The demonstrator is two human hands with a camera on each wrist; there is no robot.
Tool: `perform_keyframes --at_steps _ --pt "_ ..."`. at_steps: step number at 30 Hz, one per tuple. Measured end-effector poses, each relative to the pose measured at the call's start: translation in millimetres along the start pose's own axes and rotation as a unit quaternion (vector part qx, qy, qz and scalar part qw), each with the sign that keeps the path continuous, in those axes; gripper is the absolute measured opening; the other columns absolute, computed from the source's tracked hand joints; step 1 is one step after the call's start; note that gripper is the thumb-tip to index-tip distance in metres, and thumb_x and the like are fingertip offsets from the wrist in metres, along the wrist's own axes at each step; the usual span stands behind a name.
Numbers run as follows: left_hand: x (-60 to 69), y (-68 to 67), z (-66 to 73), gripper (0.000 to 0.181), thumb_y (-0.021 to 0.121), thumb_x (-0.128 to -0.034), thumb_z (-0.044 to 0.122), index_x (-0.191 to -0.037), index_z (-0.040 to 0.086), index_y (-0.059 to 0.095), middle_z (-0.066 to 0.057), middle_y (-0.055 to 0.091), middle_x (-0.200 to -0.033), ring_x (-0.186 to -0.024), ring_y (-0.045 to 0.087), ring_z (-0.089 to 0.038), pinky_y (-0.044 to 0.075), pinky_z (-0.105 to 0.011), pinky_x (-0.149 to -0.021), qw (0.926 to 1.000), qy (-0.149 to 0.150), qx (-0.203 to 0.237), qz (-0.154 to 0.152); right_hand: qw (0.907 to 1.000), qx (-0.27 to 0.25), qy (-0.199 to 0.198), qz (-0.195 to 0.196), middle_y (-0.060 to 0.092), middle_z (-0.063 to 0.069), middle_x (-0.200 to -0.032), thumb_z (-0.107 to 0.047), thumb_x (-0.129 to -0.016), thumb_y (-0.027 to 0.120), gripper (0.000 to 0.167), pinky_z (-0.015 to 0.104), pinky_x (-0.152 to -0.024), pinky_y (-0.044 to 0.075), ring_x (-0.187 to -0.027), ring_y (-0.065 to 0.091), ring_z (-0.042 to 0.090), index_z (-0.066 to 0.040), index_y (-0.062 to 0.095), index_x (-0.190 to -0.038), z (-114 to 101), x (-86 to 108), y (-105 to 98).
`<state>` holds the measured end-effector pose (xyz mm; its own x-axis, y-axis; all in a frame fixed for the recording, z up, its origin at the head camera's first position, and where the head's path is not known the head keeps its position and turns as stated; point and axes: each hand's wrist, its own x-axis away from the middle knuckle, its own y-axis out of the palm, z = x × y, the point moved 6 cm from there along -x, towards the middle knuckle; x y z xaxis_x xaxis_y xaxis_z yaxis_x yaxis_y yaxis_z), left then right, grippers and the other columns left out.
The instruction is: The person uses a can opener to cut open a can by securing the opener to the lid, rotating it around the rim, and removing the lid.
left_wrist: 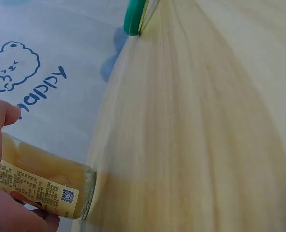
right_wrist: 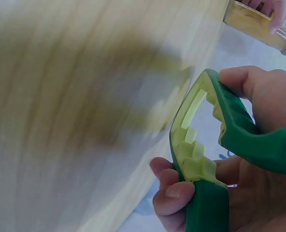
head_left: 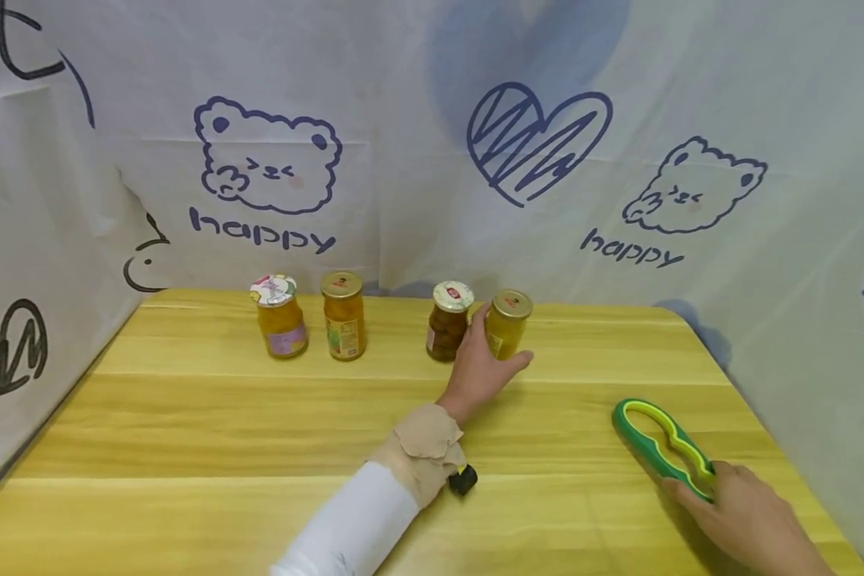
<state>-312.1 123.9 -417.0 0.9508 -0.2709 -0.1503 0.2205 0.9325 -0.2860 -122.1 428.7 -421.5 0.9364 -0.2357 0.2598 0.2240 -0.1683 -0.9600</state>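
My left hand (head_left: 478, 372) is at the yellow jar (head_left: 507, 324) with the gold lid, its fingers along the left side. In the left wrist view, the thumb of that hand (left_wrist: 3, 193) is held apart from the jar (left_wrist: 46, 179), and fingertips show at its opposite side. The jar's base stands on the table. My right hand (head_left: 752, 512) grips one end of a green tool (head_left: 644, 448) with a yellow-green notched inner edge. The right wrist view shows fingers and thumb of that hand (right_wrist: 273, 116) around the tool's two arms (right_wrist: 208, 205).
A dark jar with a white lid (head_left: 446, 332) stands just left of my left hand. Farther left are an orange jar with a gold lid (head_left: 344, 316) and one with a patterned lid (head_left: 282, 320). A printed cloth (head_left: 403, 160) hangs behind the wooden table (head_left: 223, 448).
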Motion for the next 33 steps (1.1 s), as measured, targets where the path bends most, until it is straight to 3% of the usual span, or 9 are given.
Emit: perform_keyframes --at_steps 3,9,13,16,21,25,28,33 --pt "-4.1 1.0 -0.4 0.099 0.079 -0.0893 0.034 -0.166 0.020 0.017 -0.016 0.043 -0.160 -0.146 0.047 -0.033 0.043 -0.053 -0.118 0.9999 0.003 -0.011 -0.001 0.9997 -0.014 0.003 -0.020 0.052 0.009 -0.078 -0.068 -0.102 0.044 0.077 0.040 -0.060 0.044 -0.072 0.053 0.025 0.008 0.053 -0.099 -0.3 0.5 4.0" --pt "-8.6 4.7 -0.1 0.096 0.079 -0.0899 0.034 -0.164 0.016 0.021 -0.016 0.048 -0.155 -0.143 0.050 -0.033 0.045 -0.052 -0.117 0.9998 0.012 -0.013 -0.002 0.9984 -0.013 0.009 -0.055 0.057 0.026 -0.099 -0.070 -0.104 0.028 0.097 0.056 -0.071 0.053 -0.084 0.061 0.038 0.023 0.039 -0.128 6.1 0.9 14.6" --pt "-10.2 8.1 0.6 0.093 0.078 -0.0902 0.036 -0.163 0.017 0.023 -0.015 0.049 -0.155 -0.143 0.050 -0.033 0.044 -0.053 -0.117 0.9999 0.010 -0.008 -0.010 0.9978 -0.014 0.014 -0.063 0.057 0.029 -0.102 -0.072 -0.104 0.023 0.101 0.057 -0.073 0.053 -0.085 0.060 0.038 0.024 0.034 -0.134 10.3 -0.8 17.5" --pt "-10.4 12.1 0.9 0.088 0.078 -0.0913 0.035 -0.161 0.018 0.026 -0.014 0.050 -0.154 -0.142 0.052 -0.033 0.045 -0.052 -0.117 0.9997 0.014 -0.006 -0.019 0.9979 -0.023 0.011 -0.059 0.059 0.027 -0.102 -0.074 -0.102 0.027 0.102 0.055 -0.073 0.053 -0.087 0.061 0.037 0.022 0.039 -0.133 10.6 -2.4 17.6" --pt "-9.1 20.3 1.2 0.082 0.077 -0.0927 0.034 -0.158 0.020 0.030 -0.011 0.053 -0.151 -0.138 0.055 -0.030 0.047 -0.049 -0.115 0.9992 0.019 0.004 -0.036 0.9974 -0.037 0.034 -0.051 0.057 0.019 -0.095 -0.082 -0.091 0.049 0.106 0.047 -0.070 0.049 -0.084 0.056 0.031 0.018 0.043 -0.127 9.1 -4.7 18.1" --pt "-4.4 27.6 3.1 0.080 0.078 -0.0918 0.038 -0.155 0.019 0.033 -0.010 0.057 -0.147 -0.134 0.057 -0.028 0.049 -0.049 -0.112 0.9989 0.012 0.019 -0.042 0.9972 -0.025 0.050 -0.049 0.056 0.025 -0.100 -0.056 -0.091 0.071 0.095 0.050 -0.074 0.051 -0.087 0.055 0.034 0.022 0.037 -0.133 9.3 -4.5 18.0" --pt "1.1 34.5 6.8 0.078 0.079 -0.0913 0.039 -0.153 0.017 0.036 -0.011 0.059 -0.144 -0.133 0.058 -0.028 0.049 -0.048 -0.111 0.9985 0.011 0.027 -0.046 0.9976 -0.017 0.047 -0.047 0.056 0.029 -0.107 -0.029 -0.091 0.073 0.081 0.053 -0.078 0.053 -0.092 0.056 0.036 0.024 0.032 -0.137 8.1 -4.0 15.0" --pt "10.6 47.5 10.2 0.079 0.081 -0.0891 0.041 -0.150 0.016 0.037 -0.010 0.061 -0.143 -0.131 0.060 -0.026 0.050 -0.045 -0.111 0.9979 0.007 0.024 -0.059 0.9986 -0.026 0.036 -0.027 0.052 0.022 -0.100 -0.022 -0.091 0.066 0.070 0.045 -0.071 0.049 -0.087 0.051 0.032 0.023 0.033 -0.133 1.9 -2.1 4.7"
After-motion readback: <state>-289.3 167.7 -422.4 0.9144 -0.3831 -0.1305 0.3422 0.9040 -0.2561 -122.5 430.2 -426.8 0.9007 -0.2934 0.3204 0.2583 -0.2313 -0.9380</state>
